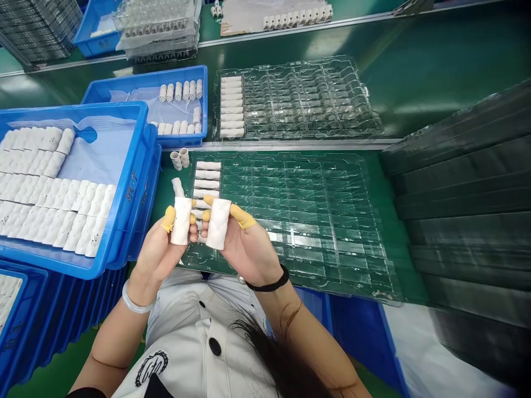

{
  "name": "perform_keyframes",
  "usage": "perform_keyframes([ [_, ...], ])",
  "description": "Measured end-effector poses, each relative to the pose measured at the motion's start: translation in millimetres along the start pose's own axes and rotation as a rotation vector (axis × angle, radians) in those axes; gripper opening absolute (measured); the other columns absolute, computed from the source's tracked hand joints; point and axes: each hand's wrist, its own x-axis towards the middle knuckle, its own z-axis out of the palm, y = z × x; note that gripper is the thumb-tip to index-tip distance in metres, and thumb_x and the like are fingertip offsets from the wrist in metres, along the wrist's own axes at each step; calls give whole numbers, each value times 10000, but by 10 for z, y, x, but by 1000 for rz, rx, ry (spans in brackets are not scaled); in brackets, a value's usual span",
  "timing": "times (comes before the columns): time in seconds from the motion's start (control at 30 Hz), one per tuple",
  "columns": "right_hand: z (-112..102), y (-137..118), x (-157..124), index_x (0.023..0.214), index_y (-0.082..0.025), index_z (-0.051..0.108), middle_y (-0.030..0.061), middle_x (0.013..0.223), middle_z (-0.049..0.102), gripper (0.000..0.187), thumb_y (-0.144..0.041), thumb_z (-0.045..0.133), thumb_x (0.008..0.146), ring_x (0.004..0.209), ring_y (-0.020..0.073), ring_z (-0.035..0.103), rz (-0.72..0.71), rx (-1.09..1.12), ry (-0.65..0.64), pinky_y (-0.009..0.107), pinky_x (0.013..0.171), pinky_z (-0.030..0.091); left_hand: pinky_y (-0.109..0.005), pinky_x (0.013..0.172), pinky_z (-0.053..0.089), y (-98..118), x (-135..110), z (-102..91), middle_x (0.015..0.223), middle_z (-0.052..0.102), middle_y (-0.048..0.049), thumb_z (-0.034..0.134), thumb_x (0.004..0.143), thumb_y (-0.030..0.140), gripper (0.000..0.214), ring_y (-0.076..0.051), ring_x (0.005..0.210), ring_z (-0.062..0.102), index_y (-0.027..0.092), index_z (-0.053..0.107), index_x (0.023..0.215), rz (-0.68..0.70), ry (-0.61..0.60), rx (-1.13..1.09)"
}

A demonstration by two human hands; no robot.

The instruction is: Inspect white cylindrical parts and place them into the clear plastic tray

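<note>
Presently, left hand [160, 255] pinching a white cylinder [181, 221] between yellow-cotted fingers [168, 219]; right hand [249, 246] likewise closed on a second cylinder [218, 223]. Both held over a clear blister tray [332, 188], white pieces [207, 182] lined along its left column.

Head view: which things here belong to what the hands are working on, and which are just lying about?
In use:
- left hand, holding a white tube
- right hand, holding a second white tube
- yellow finger cots
- clear plastic tray beneath the hands, with its row of white pieces

Lying about:
- blue crates
- upper clear tray
- stacked dark trays
</note>
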Motion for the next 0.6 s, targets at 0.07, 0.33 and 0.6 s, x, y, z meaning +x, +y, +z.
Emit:
perform_keyframes([
  [0.07,-17,4,1,1012,-174,688,38,837,682,238,-362,573,923,736,167,643,9,19,-2,340,734,551,-255,667,543,-9,2,-5,793,658,-95,477,1015,349,367,-145,696,609,74,716,970,14,11,17],
  [0.33,8,1,5,1053,-171,665,25,859,681,229,-340,592,918,701,139,639,-18,60,1,303,711,552,-253,618,522,16,-5,13,761,638,-82,473,1010,384,382,-143,653,581,107,717,912,-30,2,6],
  [0.6,-2,13,-26,1011,-183,601,36,854,718,195,-252,638,833,754,173,680,-95,-25,-58,336,763,575,-212,530,474,42,5,68,768,608,-99,321,1049,312,441,-115,589,540,78,678,941,-111,27,-51],
])
